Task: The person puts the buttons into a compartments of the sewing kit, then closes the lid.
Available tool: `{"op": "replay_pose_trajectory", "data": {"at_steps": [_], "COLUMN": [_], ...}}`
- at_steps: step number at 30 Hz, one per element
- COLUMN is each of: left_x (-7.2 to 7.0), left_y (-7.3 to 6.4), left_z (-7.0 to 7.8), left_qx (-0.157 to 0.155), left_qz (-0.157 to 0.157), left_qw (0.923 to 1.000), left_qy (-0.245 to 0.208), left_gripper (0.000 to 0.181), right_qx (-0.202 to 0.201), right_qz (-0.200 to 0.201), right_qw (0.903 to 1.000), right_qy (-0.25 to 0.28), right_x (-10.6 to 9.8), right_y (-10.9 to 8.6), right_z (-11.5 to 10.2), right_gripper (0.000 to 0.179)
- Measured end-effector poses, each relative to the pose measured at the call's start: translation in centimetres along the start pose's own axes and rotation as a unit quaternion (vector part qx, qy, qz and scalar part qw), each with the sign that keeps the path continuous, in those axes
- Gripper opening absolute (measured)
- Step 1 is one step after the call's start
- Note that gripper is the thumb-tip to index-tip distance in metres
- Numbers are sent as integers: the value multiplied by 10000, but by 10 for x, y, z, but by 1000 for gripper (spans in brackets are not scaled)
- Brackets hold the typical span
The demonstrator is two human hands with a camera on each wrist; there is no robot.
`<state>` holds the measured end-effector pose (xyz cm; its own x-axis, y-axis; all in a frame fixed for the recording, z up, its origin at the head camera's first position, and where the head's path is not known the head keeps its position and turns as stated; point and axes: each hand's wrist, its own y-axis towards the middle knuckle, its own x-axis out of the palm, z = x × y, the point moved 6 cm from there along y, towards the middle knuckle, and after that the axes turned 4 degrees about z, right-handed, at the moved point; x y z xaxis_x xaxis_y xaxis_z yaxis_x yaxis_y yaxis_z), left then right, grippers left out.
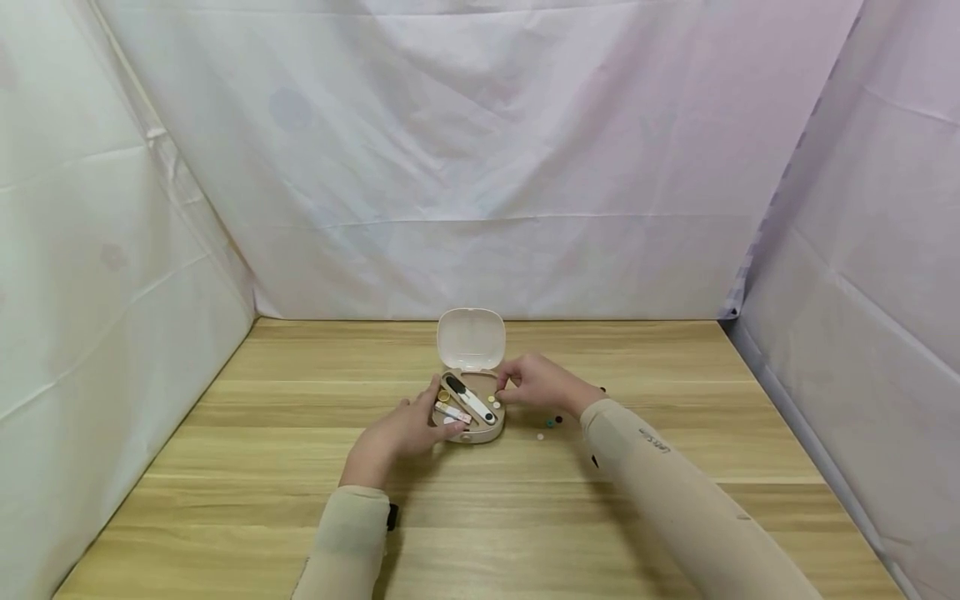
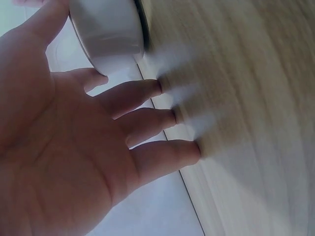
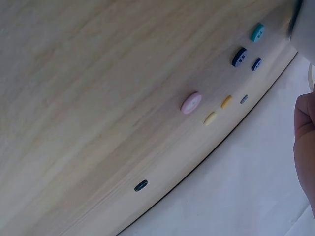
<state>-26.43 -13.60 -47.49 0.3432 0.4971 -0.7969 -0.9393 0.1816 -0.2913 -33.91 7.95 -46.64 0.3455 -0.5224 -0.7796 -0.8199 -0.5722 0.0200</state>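
A small beige sewing box [image 1: 487,433] stands on the table with its lid [image 1: 471,339] raised at the back. White-and-black thread snips [image 1: 472,400] lie diagonally across it, with a small yellow round item [image 1: 444,397] and a patterned strip [image 1: 453,412] to their left. My left hand [image 1: 405,427] holds the box's left side between thumb and index finger; its other fingertips touch the table in the left wrist view. Over the right compartment, beside a yellow button [image 1: 491,399] and a white button [image 1: 497,406], my right hand [image 1: 542,382] pinches a small button, mostly hidden by the fingertips.
Several loose buttons lie on the wooden table right of the box, among them a pink button [image 3: 191,103], a teal button [image 3: 257,33] and a black button [image 3: 141,185]. White cloth [image 1: 480,167] hangs behind the table and along both sides.
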Motion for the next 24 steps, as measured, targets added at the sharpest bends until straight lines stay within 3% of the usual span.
{"op": "replay_pose_trajectory", "data": {"at_steps": [24], "left_x": [1], "left_y": [1], "left_z": [-4], "left_qx": [-44], "left_qz": [-80], "left_qw": [9999], "left_qy": [-50], "left_gripper": [105], "right_qx": [-91], "right_qz": [31], "right_qw": [9999], "right_qy": [-125], "right_x": [-19], "right_y": [-5], "right_z": [2], "right_gripper": [9]}}
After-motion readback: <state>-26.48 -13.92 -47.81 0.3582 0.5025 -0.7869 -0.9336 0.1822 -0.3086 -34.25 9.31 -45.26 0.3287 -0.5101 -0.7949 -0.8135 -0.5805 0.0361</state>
